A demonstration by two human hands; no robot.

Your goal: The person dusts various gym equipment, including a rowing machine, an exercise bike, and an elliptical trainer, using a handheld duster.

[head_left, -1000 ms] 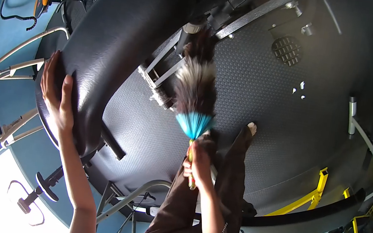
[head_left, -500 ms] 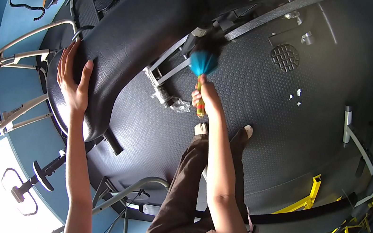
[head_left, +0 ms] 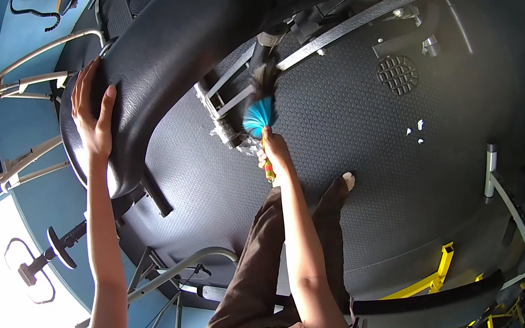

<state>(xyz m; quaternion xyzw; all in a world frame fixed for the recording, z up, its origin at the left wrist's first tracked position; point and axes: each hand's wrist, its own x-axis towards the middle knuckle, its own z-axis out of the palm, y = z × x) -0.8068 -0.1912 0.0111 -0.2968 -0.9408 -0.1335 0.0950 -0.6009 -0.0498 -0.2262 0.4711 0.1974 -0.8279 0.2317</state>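
Note:
My left hand (head_left: 92, 120) rests flat on the end of a black padded bench seat (head_left: 177, 51), its fingers spread over the cushion. My right hand (head_left: 276, 151) is closed around the yellow, red and green handle of a duster (head_left: 258, 115) with blue and dark bristles. The dark tip of the bristles lies against the grey metal frame (head_left: 237, 98) under the seat. Clear plastic wrap clings to a foot of that frame, just left of the duster. Part of the handle is hidden by my fingers.
Black studded matting (head_left: 324, 105) covers the floor, with small white scraps (head_left: 421, 124) on it at the right. A grey upright post (head_left: 490, 170) and a yellow frame (head_left: 438, 273) stand on the right. White metal gym bars (head_left: 39, 79) are on the left.
My right hand has drawn the duster down and to the left, closer to the plastic-wrapped foot. My left hand stays on the seat while the view shifts slightly.

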